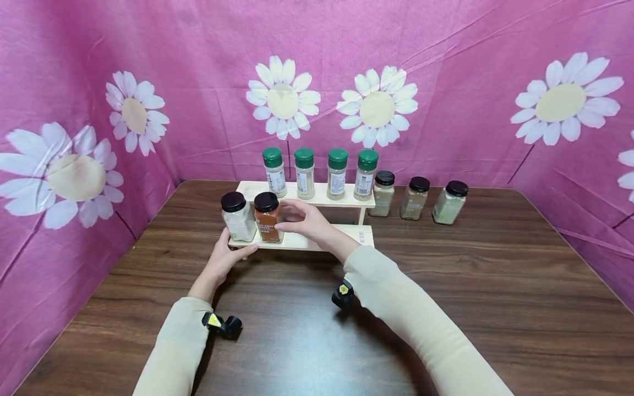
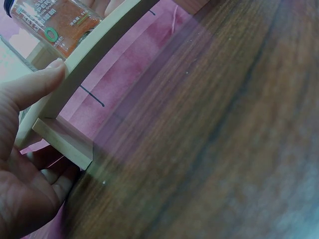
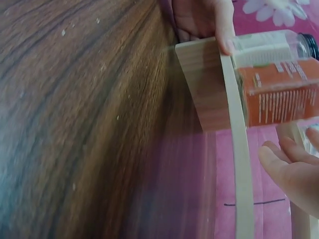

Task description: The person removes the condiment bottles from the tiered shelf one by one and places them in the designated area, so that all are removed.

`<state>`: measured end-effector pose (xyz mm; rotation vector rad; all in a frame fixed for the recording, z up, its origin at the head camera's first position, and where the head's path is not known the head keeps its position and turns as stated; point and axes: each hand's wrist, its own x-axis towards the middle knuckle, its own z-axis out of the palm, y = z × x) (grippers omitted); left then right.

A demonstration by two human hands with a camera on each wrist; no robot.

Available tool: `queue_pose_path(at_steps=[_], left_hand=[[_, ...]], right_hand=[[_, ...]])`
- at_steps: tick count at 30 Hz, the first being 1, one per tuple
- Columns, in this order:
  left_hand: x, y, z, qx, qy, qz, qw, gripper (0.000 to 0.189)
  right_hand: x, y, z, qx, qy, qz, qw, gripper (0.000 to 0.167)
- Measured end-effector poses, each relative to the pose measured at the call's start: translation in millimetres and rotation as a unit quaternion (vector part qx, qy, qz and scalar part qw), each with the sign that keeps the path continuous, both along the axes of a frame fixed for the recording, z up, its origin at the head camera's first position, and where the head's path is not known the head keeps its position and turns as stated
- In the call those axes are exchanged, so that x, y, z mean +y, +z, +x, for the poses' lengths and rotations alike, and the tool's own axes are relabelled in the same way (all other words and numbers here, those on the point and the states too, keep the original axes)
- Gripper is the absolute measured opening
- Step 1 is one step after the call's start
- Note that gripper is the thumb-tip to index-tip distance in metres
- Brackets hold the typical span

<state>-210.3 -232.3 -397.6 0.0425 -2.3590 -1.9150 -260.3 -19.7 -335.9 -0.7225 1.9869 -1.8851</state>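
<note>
A two-step wooden spice rack (image 1: 297, 241) stands on the table. At its lower left end, my left hand (image 1: 223, 261) grips the shelf, thumb along the front edge and fingers curled beneath, by the side support (image 2: 65, 142). On that lower step sit a jar of white seasoning (image 1: 240, 224) and, close beside it, a jar of orange-red powder (image 1: 269, 225), both black-lidded. My right hand (image 1: 309, 223) is just right of the orange-red jar, fingers parted. In the right wrist view a gap shows between these fingers (image 3: 294, 169) and the jar.
Several green-capped shakers (image 1: 337, 175) line the upper step. To the rack's right, black-lidded jars stand on the table: one (image 1: 383, 195) against the rack, a second (image 1: 415, 199), and a greenish one (image 1: 449, 203) farther right. A pink flowered cloth (image 1: 327, 49) hangs behind.
</note>
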Motion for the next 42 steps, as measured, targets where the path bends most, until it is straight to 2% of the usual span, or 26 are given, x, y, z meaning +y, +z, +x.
queue_pose_path(at_steps=[5, 17, 26, 34, 42], left_hand=[[0.0, 1.0, 0.9, 0.0, 0.001, -0.002, 1.0, 0.074], [-0.4, 0.1, -0.2, 0.006, -0.001, 0.002, 1.0, 0.072], [0.8, 0.9, 1.4, 0.005, -0.002, 0.008, 1.0, 0.071], [1.0, 0.6, 1.3, 0.001, 0.0, 0.002, 1.0, 0.071], [-0.5, 0.0, 0.4, -0.009, 0.002, -0.012, 0.9999, 0.075]], right_hand=[[-9, -0.5, 2.5, 0.015, -0.012, 0.007, 0.9998, 0.054], [-26, 0.8, 8.9, 0.025, -0.092, 0.004, 0.9954, 0.045], [-24, 4.5, 13.9, -0.005, -0.101, 0.006, 0.9948, 0.045], [-16, 4.6, 18.2, -0.012, -0.094, 0.0, 0.9955, 0.045], [0, 13.1, 27.4, -0.011, -0.101, -0.001, 0.9948, 0.045]])
